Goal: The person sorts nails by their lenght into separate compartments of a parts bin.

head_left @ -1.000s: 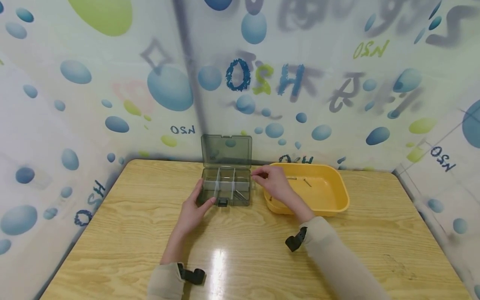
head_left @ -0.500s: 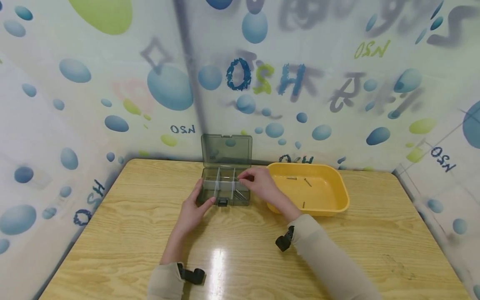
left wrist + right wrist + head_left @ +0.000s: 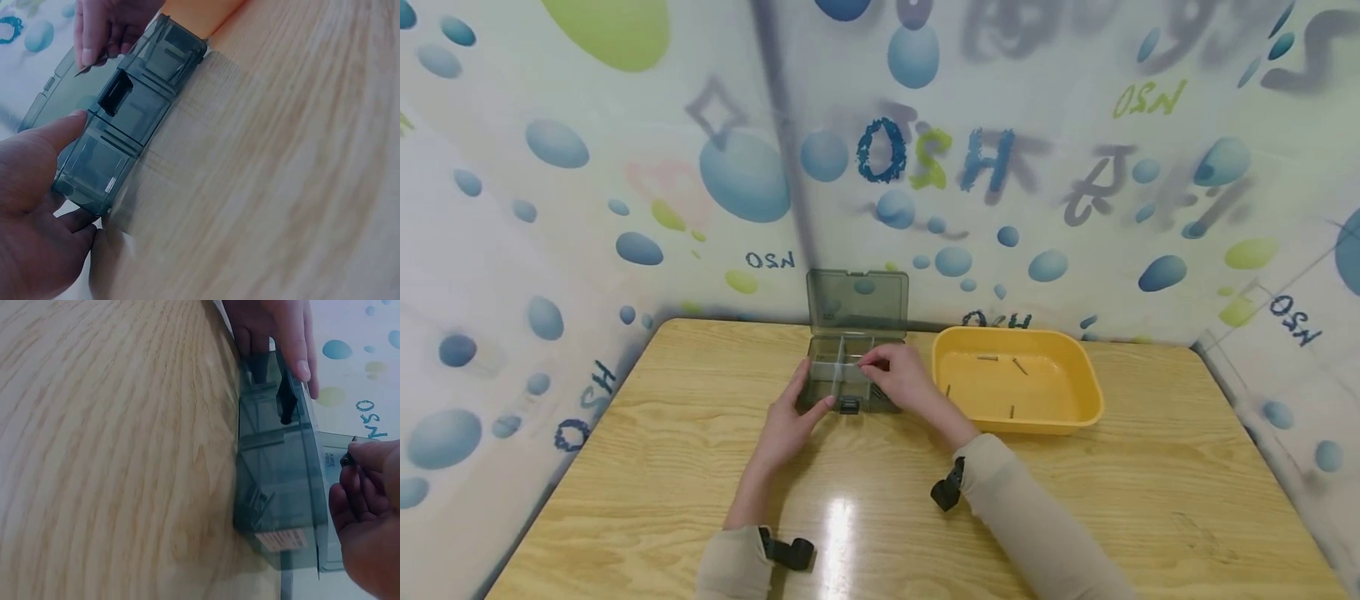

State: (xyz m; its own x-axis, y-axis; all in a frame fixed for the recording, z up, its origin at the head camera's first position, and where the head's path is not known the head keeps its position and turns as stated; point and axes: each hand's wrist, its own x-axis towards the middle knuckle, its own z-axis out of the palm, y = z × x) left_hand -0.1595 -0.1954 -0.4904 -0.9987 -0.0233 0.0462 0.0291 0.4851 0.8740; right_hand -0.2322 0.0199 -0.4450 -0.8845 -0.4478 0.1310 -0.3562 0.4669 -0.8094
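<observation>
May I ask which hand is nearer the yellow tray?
Right. The right hand is over the compartment box, left of the yellow tray; the left hand grips the box's left side, farther away.

Wall covering [image 3: 850, 75]: large lettering [image 3: 931, 158], blue O, green 2-like character, blue H, left to right; smaller similar lettering [image 3: 770, 260], repeated. Compartment box [image 3: 278, 487]: white label [image 3: 282, 540] on its side, print too blurred to read

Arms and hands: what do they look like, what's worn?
Left hand and right hand are bare. Left sleeve and right sleeve: plain beige, ending on the forearm. Left camera and right camera: black, rounded, strapped at the cuffs.
</observation>
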